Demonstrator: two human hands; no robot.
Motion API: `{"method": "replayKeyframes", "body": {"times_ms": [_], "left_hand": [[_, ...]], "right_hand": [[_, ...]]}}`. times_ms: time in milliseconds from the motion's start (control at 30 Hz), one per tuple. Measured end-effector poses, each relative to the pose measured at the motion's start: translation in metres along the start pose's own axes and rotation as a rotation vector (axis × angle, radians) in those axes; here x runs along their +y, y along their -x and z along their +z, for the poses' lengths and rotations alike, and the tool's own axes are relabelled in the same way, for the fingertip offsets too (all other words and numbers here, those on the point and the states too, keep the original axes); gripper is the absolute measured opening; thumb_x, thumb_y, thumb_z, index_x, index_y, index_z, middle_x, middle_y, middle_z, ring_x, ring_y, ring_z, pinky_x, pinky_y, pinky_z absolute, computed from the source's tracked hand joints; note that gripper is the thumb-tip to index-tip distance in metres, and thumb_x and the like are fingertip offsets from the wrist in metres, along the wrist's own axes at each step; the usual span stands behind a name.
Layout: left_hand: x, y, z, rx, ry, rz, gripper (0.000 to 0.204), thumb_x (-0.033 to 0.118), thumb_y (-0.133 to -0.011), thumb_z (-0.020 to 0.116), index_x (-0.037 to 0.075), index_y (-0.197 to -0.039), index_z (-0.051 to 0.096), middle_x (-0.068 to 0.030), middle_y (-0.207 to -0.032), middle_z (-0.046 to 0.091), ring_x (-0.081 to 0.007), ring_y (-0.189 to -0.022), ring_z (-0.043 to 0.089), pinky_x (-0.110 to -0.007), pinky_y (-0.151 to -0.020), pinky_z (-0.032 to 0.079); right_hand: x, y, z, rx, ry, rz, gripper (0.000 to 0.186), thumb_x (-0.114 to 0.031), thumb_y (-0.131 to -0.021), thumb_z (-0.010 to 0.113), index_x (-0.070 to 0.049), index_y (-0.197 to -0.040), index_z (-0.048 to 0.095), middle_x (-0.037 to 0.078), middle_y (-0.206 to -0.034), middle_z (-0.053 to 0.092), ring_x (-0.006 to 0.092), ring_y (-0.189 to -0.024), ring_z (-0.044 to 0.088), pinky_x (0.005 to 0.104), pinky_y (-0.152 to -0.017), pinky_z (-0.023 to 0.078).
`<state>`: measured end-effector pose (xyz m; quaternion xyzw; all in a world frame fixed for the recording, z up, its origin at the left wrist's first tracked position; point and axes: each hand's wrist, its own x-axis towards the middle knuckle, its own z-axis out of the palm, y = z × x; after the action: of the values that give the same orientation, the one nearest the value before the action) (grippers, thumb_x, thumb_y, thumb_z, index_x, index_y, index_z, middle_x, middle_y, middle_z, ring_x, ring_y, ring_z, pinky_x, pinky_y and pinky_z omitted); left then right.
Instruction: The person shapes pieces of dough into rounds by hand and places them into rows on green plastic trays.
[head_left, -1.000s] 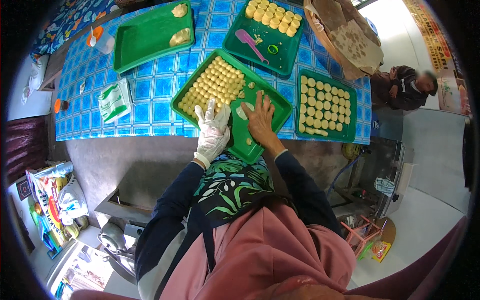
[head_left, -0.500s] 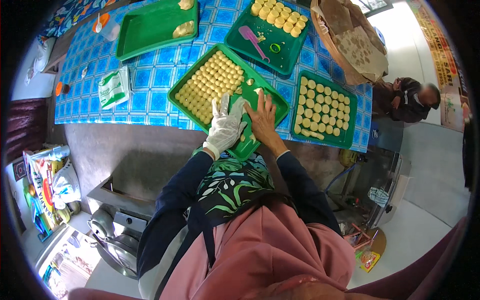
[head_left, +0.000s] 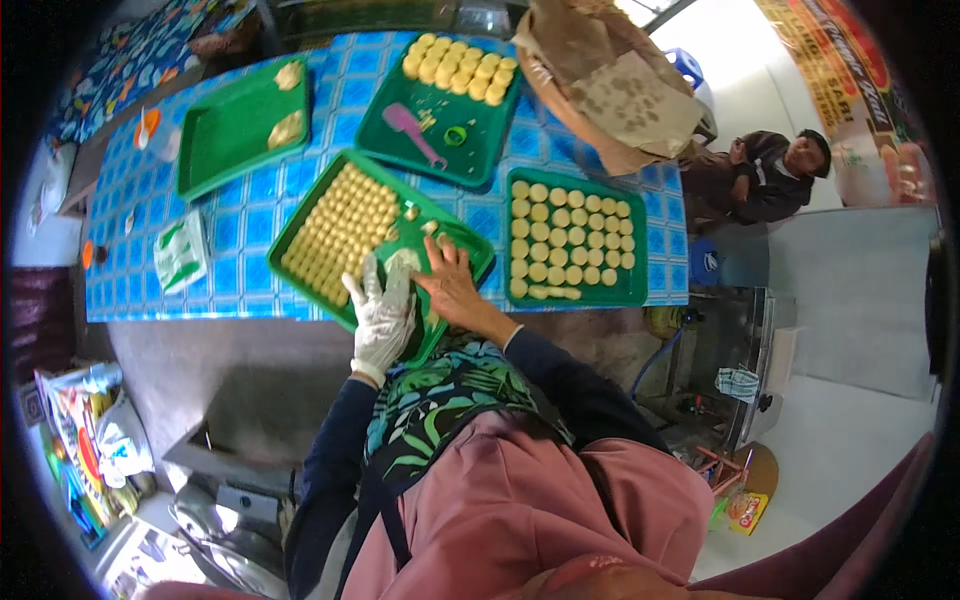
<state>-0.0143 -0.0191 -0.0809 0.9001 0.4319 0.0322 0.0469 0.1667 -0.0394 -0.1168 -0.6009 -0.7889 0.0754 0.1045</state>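
My left hand (head_left: 383, 318), in a thin white glove, rests over the near part of a green tray (head_left: 466, 238), its fingers stretched out. Bare and with fingers apart, my right hand (head_left: 452, 290) lies just right of it on the same tray. Between the fingertips of both hands is a whitish, thin-looking piece (head_left: 404, 262); its kind I cannot make out. Rows of small pale-yellow dough balls (head_left: 340, 225) fill the tray's left side. A few loose dough bits (head_left: 411, 213) lie beyond my fingers.
Right of my tray stands a green tray of flattened dough rounds (head_left: 578, 216). Behind it, another tray holds stacked rounds (head_left: 460, 68), a pink spatula (head_left: 412, 134) and a green ring (head_left: 455, 135). A tray with dough lumps (head_left: 285, 130) and a packet (head_left: 182, 254) lie left. A person (head_left: 775, 175) sits at right.
The whole view has shifted, so the table and trays appear farther left. Both hands stay over the same tray, with my right fingers drawn a little nearer the whitish piece.
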Motion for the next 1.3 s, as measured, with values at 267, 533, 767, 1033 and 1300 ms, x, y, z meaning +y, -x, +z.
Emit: {"method": "replayKeyframes", "body": {"times_ms": [267, 533, 767, 1033, 1300], "left_hand": [[0.014, 0.007, 0.004, -0.078, -0.063, -0.074, 0.071, 0.046, -0.104, 0.051, 0.008, -0.161, 0.035, -0.0106, -0.167, 0.033, -0.0483, -0.153, 0.022, -0.072, -0.12, 0.015], [0.025, 0.006, 0.003, -0.087, 0.006, -0.156, 0.072, 0.046, -0.104, 0.052, 0.001, -0.159, 0.036, -0.0129, -0.166, 0.033, -0.0498, -0.153, 0.021, -0.069, -0.12, 0.017], [0.031, 0.016, -0.007, -0.04, -0.092, -0.218, 0.074, 0.046, -0.104, 0.052, 0.001, -0.159, 0.033, -0.0142, -0.166, 0.033, -0.0508, -0.152, 0.023, -0.067, -0.12, 0.02], [0.022, 0.008, -0.002, 0.365, 0.402, -0.427, 0.047, 0.011, -0.098, 0.063, 0.003, -0.143, 0.054, -0.0217, -0.124, 0.065, -0.043, -0.117, 0.06, -0.048, -0.096, 0.051], [0.02, 0.004, 0.021, 0.047, 0.195, -0.67, 0.032, 0.017, -0.096, 0.061, 0.002, -0.124, 0.059, -0.0124, -0.087, 0.059, -0.0345, -0.085, 0.058, -0.047, -0.072, 0.048]], "right_hand": [[0.098, -0.023, -0.127, 0.494, -0.35, 0.112, 0.053, 0.006, -0.074, 0.067, -0.008, -0.125, 0.071, 0.018, -0.115, 0.067, 0.0393, -0.111, 0.06, 0.0504, -0.094, 0.046], [0.173, -0.052, -0.1, 0.555, -0.485, 0.24, 0.031, 0.008, -0.082, 0.065, -0.004, -0.108, 0.076, 0.019, -0.098, 0.075, 0.038, -0.095, 0.07, 0.0453, -0.086, 0.055], [0.221, -0.152, -0.066, 0.491, -0.423, 0.406, 0.032, -0.005, -0.084, 0.077, -0.003, -0.116, 0.074, 0.018, -0.095, 0.074, 0.0375, -0.09, 0.069, 0.0492, -0.081, 0.054], [0.271, -0.222, -0.048, 0.438, 0.097, 0.508, 0.076, -0.025, -0.083, 0.084, -0.008, -0.148, 0.049, 0.021, -0.115, 0.063, 0.0425, -0.118, 0.055, 0.0553, -0.097, 0.044], [0.293, -0.238, -0.034, 0.367, 0.216, 0.442, 0.081, -0.033, -0.085, 0.079, -0.008, -0.153, 0.043, 0.02, -0.128, 0.066, 0.0455, -0.126, 0.052, 0.0654, -0.105, 0.034]]}}
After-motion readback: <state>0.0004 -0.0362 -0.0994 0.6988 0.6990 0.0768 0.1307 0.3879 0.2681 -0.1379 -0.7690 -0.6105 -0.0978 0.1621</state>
